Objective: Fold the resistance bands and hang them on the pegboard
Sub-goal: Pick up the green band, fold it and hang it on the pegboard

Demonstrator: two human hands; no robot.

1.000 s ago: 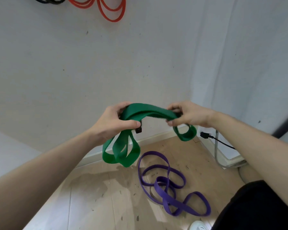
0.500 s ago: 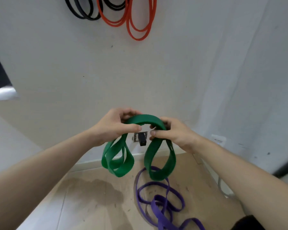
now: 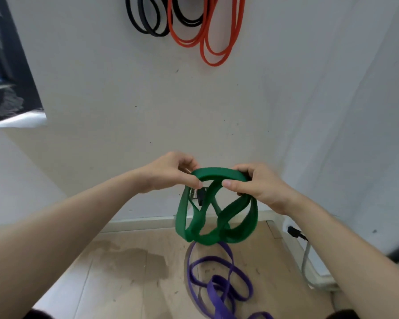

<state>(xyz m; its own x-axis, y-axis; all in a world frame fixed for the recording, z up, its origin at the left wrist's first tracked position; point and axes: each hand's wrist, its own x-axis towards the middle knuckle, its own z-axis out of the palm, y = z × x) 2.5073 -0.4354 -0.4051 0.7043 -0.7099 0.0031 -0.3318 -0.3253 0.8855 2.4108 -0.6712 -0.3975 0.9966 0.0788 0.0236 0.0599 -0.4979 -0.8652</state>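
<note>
A wide green resistance band (image 3: 217,217) hangs folded into several loops in front of the wall. My left hand (image 3: 171,173) pinches its top left end, and my right hand (image 3: 256,187) grips its top right end, the two hands close together. A purple band (image 3: 217,284) lies tangled on the wooden floor below. High on the wall hang an orange band (image 3: 214,31) and a black band (image 3: 148,19); what holds them is out of frame.
A wall outlet with a black plug (image 3: 199,195) shows behind the green band. At the right, a cable and plug (image 3: 296,233) run along the baseboard. A dark window frame (image 3: 9,65) is at the upper left. A damp-looking stain (image 3: 134,261) marks the floor.
My hands have come closer together, and the green band's hanging loops now overlap. The view has tilted upward, showing more of the hung orange and black bands.
</note>
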